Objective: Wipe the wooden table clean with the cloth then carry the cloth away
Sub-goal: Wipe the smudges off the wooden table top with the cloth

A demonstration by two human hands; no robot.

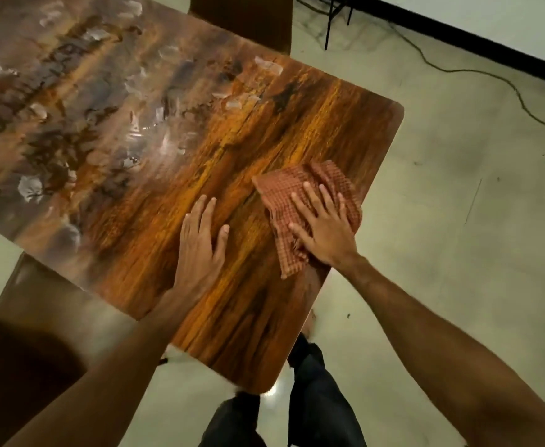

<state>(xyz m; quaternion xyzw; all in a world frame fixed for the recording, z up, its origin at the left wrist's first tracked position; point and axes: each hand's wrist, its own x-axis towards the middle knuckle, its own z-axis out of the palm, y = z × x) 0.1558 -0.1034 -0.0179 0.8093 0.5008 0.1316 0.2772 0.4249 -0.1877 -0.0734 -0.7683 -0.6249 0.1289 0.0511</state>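
The right hand [324, 232] is pressing flat on the checked cloth [309, 201], fingers [313, 196] spread apart and not clamped on it, while the left hand [201, 243] is resting open on the bare table [345, 124] just beside the cloth. The cloth is lying crumpled near the table's right edge, its long axis running from that edge's near part toward the table's middle. It is looking soft, light and limp, so bunching it at its centre should be gripping it best.

Left hand [200, 245] flat, right hand [321, 225] splayed
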